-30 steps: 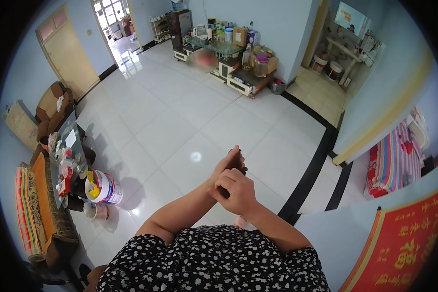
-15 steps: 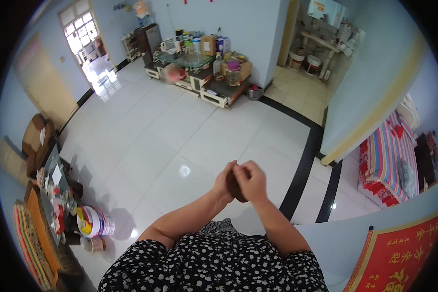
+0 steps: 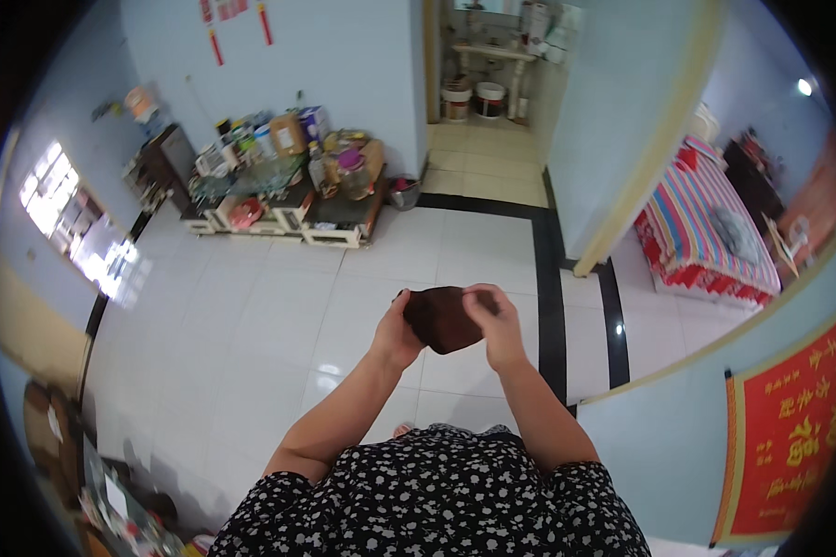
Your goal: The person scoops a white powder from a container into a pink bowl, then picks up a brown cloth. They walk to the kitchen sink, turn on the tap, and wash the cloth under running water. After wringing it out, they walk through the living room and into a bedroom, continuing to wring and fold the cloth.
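Note:
Between my two hands, in front of my body, a dark brown flat piece (image 3: 443, 323) is spread out. Its kind does not show clearly; it has a rounded lower edge and a darker left part. My left hand (image 3: 398, 336) grips it at the left side, with the thumb up at its top corner. At the other side my right hand (image 3: 500, 327) has its fingers curled over the upper right edge, a little blurred. Both hands are held above the tiled floor.
A low cabinet (image 3: 330, 232) loaded with jars and boxes stands against the far wall, a grey bin (image 3: 403, 193) beside it. To the right are a doorway to a washroom and a bed (image 3: 706, 223). A cluttered table (image 3: 121, 520) is at lower left; a red scroll (image 3: 785, 446) hangs right.
The brown piece was narrow and mostly covered by my closed-together hands; now the hands are farther apart and it shows broad and flat. The view has turned right and the room shifted left.

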Demonstrator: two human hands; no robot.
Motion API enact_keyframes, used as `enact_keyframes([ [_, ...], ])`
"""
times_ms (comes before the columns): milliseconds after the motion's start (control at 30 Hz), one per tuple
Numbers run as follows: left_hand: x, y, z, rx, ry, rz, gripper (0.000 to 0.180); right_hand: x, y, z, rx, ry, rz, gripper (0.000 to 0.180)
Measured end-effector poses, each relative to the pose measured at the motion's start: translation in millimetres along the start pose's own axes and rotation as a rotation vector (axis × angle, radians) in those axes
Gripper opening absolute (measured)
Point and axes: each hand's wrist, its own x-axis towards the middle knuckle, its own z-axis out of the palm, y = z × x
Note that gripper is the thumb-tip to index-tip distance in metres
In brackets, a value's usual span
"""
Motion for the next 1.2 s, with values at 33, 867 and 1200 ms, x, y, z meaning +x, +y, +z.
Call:
enact_keyframes([
  [33, -1.3, 8.4, 11.2, 0.04, 0.042, -0.064, 0.025, -0.3, -3.9, 17.9, -0.215, -0.026, -0.215, 0.008],
  [867, 78.9, -1.0, 69.5, -0.064, -0.091, -0.052, 0.021, 72.9, 19.3, -65.2, 0.316, 0.191, 0.112, 0.037],
  [1200, 73.5, 36.7, 71.4, 0.261, -0.461, 0.284, 0.028, 65.0, -2.4, -50.0, 0.736, -0.304, 0.522, 0.07],
])
